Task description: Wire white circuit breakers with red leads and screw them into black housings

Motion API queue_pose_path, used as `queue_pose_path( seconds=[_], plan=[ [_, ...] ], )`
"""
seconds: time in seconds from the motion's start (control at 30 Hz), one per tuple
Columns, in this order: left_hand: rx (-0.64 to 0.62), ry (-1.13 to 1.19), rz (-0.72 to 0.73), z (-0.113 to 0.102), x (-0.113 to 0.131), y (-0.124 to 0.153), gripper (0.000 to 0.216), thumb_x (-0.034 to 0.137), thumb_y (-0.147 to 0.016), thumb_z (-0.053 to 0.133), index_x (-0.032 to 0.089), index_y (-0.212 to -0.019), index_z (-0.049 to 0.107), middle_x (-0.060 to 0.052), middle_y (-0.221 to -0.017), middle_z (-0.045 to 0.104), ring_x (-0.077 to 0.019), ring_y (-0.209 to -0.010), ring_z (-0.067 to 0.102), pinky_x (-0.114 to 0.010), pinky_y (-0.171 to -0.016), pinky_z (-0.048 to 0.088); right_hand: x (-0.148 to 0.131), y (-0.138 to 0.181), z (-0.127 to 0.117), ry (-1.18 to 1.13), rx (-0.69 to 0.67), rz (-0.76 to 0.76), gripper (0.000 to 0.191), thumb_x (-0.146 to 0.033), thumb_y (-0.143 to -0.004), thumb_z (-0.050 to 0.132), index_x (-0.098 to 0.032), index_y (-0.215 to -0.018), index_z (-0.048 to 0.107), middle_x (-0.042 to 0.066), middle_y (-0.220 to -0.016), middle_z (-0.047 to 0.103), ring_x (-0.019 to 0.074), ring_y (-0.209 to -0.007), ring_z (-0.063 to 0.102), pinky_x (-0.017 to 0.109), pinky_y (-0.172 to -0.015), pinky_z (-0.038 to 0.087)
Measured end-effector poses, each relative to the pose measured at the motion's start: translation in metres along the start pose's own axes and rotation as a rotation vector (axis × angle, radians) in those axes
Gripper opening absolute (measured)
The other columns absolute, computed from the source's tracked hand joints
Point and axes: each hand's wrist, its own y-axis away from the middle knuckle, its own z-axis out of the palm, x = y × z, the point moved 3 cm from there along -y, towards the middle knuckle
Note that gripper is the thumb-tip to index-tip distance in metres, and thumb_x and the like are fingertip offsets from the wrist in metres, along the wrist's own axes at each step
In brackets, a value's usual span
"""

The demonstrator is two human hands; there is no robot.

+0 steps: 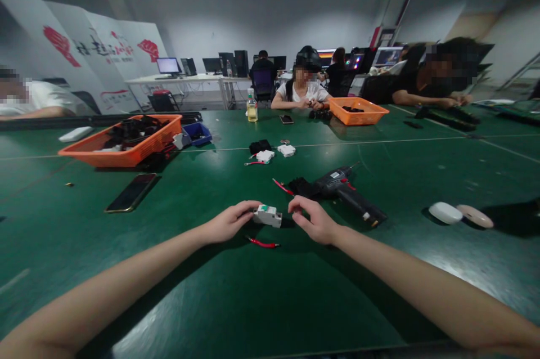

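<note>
My left hand [231, 220] grips the left end of a white circuit breaker [268, 216] with a green patch on it, low over the green table. To its right, my right hand [311, 220] is apart from the breaker, fingers curled and parted, holding nothing that I can see. A short red wire [263, 243] with metal ends lies on the table just in front of the breaker. Beyond my right hand rests a black power screwdriver [343, 193], beside another red wire [282, 186] and a small black heap [301, 185].
More white breakers [287, 150] lie farther back. An orange basket [126, 148] of black parts, a blue bin [197, 134] and a phone [132, 193] are at left. White earbud case [445, 212] at right. Co-workers sit opposite, near another orange basket [358, 111] and a bottle [252, 107].
</note>
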Motion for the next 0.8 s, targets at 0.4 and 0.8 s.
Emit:
queue_pose_path(
  seconds=[0.4,0.8],
  plan=[
    [-0.027,-0.102,0.035,0.005,0.013,0.002,0.038,0.038,-0.098,0.049,0.023,-0.132,0.051,-0.009,-0.129,0.059,-0.0222,-0.119,0.055,-0.040,-0.105,0.043,-0.004,0.001,0.018,0.133,-0.073,0.147,0.015,-0.033,-0.092,0.060,-0.019,-0.095,0.062,0.002,-0.083,0.060,0.0143,-0.069,0.055,0.026,-0.060,0.040],
    [-0.093,-0.252,0.174,0.005,0.023,0.008,0.054,0.049,-0.072,0.078,0.019,-0.109,0.051,-0.013,-0.126,0.054,-0.0265,-0.112,0.052,-0.041,-0.096,0.046,0.009,-0.003,0.007,0.276,-0.217,0.049,0.010,-0.025,-0.086,0.061,-0.020,-0.094,0.057,0.001,-0.083,0.063,0.0145,-0.068,0.055,0.025,-0.060,0.036]
  ],
)
